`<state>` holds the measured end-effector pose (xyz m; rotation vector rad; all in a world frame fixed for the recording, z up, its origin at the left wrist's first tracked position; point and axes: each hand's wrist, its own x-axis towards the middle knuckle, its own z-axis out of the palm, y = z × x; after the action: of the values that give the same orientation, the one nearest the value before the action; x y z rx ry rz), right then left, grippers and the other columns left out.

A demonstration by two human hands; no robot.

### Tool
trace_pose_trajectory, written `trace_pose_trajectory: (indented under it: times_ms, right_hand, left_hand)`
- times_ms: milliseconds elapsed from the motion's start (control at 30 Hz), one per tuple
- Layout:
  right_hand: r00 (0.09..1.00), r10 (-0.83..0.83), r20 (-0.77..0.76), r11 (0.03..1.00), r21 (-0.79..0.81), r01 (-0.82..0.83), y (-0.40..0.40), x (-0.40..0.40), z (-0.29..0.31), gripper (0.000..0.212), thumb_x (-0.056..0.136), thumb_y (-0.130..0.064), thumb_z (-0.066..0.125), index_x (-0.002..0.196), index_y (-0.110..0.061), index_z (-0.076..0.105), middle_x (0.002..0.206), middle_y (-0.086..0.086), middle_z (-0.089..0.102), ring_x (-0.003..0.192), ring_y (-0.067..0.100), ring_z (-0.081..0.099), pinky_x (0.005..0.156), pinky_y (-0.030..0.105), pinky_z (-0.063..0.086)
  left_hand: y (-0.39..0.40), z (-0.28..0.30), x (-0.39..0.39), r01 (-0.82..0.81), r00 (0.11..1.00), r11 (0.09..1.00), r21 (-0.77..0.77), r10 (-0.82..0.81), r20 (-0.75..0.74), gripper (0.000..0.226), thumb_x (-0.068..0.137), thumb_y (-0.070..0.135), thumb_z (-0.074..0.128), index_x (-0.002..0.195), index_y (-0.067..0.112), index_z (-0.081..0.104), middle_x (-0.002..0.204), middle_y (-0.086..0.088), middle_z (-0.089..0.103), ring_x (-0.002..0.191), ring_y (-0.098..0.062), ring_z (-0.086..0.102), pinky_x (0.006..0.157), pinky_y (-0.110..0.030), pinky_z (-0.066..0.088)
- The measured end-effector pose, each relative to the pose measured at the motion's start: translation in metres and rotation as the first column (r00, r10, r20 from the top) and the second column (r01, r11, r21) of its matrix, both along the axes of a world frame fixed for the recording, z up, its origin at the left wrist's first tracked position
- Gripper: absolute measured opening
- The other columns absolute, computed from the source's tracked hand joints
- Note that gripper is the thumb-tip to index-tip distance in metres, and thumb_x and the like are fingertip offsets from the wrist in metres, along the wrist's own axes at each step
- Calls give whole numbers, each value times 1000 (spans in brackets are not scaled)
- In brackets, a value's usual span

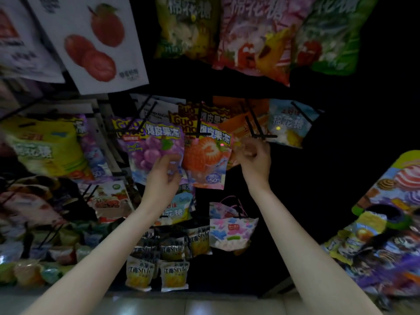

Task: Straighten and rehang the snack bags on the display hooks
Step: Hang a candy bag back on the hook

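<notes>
The single head-worn camera looked forward and slightly down from close range at a dim display rack (256,123) of hanging snack bags (205,155). Both forearms reached into frame from the bottom edge, and wide-angle distortion bent the edges.

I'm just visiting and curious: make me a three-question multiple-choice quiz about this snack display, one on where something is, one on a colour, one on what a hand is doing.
1. Where does the strawberry jelly bag hang relative to the grape jelly bag?
A. to its right
B. to its left
C. below it

2. What colour is the fruit on the grape jelly bag?
A. green
B. purple
C. yellow

3. What is the left hand doing?
A. hanging idle at the side
B. touching the grape jelly bag's lower edge
C. resting on the floor

Answers: 1 A, they hang side by side. 2 B, purple grapes show. 3 B, its fingers meet that bag.
</notes>
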<state>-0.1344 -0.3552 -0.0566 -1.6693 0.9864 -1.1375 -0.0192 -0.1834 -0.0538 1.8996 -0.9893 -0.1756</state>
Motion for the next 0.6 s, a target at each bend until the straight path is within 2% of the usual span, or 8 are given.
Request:
trace_pose_trajectory:
  times_ms: [67,167,200,267,333,400,467,600]
  right_hand:
    - [994,-106,32,994,18,106,-13,-3,1,43,84,-15,66,122,-4,50,125,14,47,112,27,53,92,31,46]
    - [990,-28,137,979,206,-1,-40,-9,13,69,85,-6,66,143,-12,28,142,12,38,128,24,43,71,1,41]
    - [988,42,151,958,275,-83,-49,-11,14,78,85,-5,65,147,-12,18,147,10,34,133,22,38,68,-1,38]
    - [978,146,147,912,362,-191,-58,-12,13,87,84,-9,68,149,-13,10,150,8,30,137,21,33,82,8,38]
    - [979,163,125,908,369,-198,-60,-14,4,86,79,-18,74,146,-13,20,147,6,36,134,19,37,95,23,41]
    - [987,146,66,933,322,-160,-56,-16,-4,76,76,-26,77,138,-15,36,133,-4,46,123,14,46,88,23,48]
    - [985,172,15,939,300,-168,-52,-18,-8,61,72,-30,80,124,-19,50,121,-5,56,113,14,55,90,29,48]
    - [994,89,-68,956,285,-66,-42,-14,-11,78,55,-48,83,121,-16,58,120,7,59,110,24,58,96,42,48]
  left_hand:
    - [-2,1,0,8,1000,1000,3,-8,16,33,93,2,44,125,10,48,125,-9,48,99,-14,50,79,-23,39]
    - [-6,-1,-2,23,1000,999,22,-23,13,32,93,1,44,123,11,49,126,-8,49,106,-16,51,82,-25,40]
    - [-8,-1,-4,24,1000,999,32,-25,12,32,93,2,44,123,12,49,125,-7,49,107,-16,50,82,-25,40]
    - [-10,-1,-6,22,1000,999,44,-23,16,33,93,2,44,123,13,49,122,-4,48,104,-13,49,81,-25,38]
    - [-9,-1,-8,32,999,999,37,-32,20,32,92,1,46,119,16,50,119,-2,47,101,-13,50,79,-25,39]
    - [-8,-1,-9,47,998,999,24,-48,28,31,91,1,47,115,21,50,117,-2,47,100,-13,51,78,-26,40]
    - [-8,1,-11,50,999,998,29,-50,20,31,92,-1,46,117,17,50,117,-3,46,103,-12,49,79,-27,41]
    - [-10,6,-16,66,997,998,12,-66,-40,35,91,-3,45,124,10,49,123,-6,46,109,-16,49,85,-34,47]
